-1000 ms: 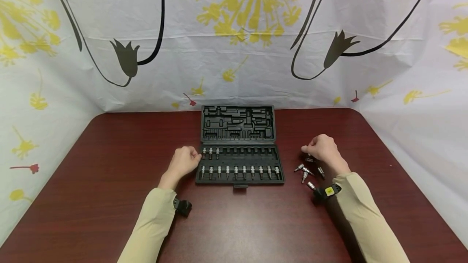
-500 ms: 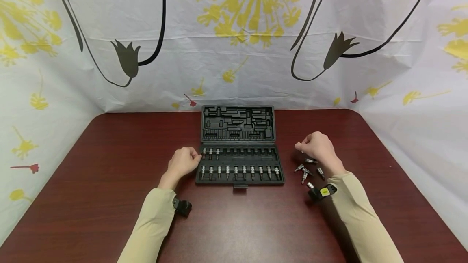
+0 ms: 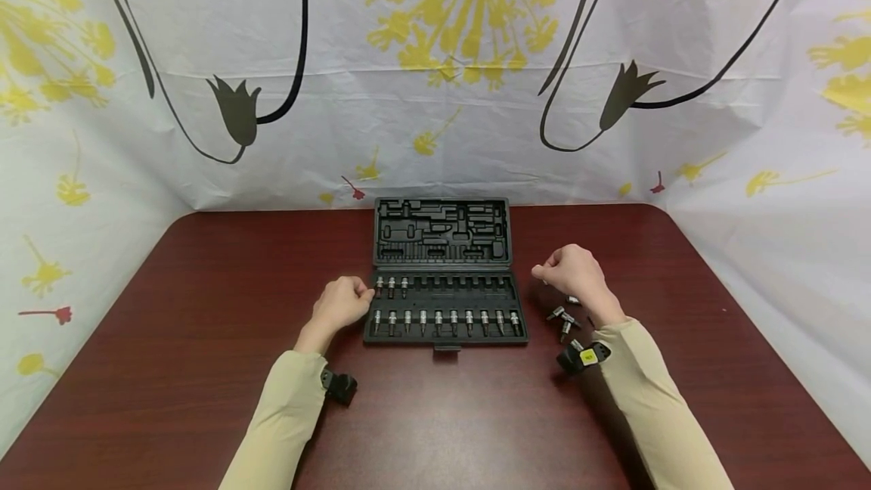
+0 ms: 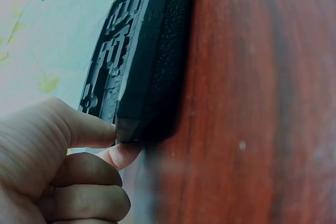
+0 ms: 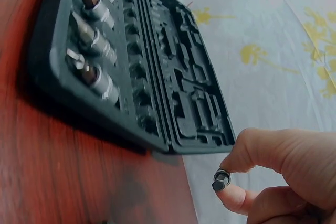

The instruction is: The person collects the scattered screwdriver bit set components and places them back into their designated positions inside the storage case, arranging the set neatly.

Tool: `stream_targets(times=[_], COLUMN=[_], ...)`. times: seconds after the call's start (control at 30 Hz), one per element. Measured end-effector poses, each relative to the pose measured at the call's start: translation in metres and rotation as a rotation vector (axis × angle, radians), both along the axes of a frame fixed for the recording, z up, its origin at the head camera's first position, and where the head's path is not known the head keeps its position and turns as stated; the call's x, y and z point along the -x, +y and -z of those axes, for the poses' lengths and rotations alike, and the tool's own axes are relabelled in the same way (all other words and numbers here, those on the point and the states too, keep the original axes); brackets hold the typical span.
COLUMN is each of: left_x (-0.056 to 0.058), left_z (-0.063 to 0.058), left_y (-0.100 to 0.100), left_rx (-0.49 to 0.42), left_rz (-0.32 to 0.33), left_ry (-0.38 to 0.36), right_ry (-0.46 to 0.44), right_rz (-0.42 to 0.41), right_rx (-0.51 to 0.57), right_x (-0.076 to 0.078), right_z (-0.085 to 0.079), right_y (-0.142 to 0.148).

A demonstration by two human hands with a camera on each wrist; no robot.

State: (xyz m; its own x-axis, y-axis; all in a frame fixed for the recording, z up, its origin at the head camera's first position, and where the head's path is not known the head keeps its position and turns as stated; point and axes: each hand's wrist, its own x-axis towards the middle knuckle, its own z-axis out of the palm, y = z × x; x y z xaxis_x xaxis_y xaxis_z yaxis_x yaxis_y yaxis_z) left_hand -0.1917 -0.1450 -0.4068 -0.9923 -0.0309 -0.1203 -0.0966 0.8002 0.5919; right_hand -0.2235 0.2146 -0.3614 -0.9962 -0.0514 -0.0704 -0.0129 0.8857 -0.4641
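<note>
A black plastic case (image 3: 463,298) lies unfolded on the table, its lid part toward the back. Several bit sockets (image 3: 438,319) fill the near row, and three more (image 3: 392,286) sit at the left of the far row. At the case's left edge, my left hand (image 3: 340,301) pinches the rim between thumb and finger, as the left wrist view shows. My right hand (image 3: 577,274) is in the air to the right of the case. Between its thumb and index finger it pinches a bit socket (image 5: 221,180) with a dark hex tip.
Several loose bit sockets (image 3: 567,326) lie on the dark red wooden table (image 3: 435,414) right of the case, below my right hand. A white cloth with printed flowers (image 3: 435,142) hangs behind the table and along both sides.
My right hand has risen off the loose pile and moved left toward the case, carrying the pinched bit socket. The left hand has stayed at the case's edge.
</note>
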Motion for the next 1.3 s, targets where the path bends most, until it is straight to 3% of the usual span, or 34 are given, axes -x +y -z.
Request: stream_targets(times=[1.3], left_x=[0.001], left_z=[0.002], left_y=[0.000], left_rx=[-0.004], left_rz=[0.001], left_ry=[-0.030], right_ry=[-0.016], right_rz=[-0.047], right_rx=[0.052], right_x=[0.007], right_z=[0.003], right_y=[-0.073])
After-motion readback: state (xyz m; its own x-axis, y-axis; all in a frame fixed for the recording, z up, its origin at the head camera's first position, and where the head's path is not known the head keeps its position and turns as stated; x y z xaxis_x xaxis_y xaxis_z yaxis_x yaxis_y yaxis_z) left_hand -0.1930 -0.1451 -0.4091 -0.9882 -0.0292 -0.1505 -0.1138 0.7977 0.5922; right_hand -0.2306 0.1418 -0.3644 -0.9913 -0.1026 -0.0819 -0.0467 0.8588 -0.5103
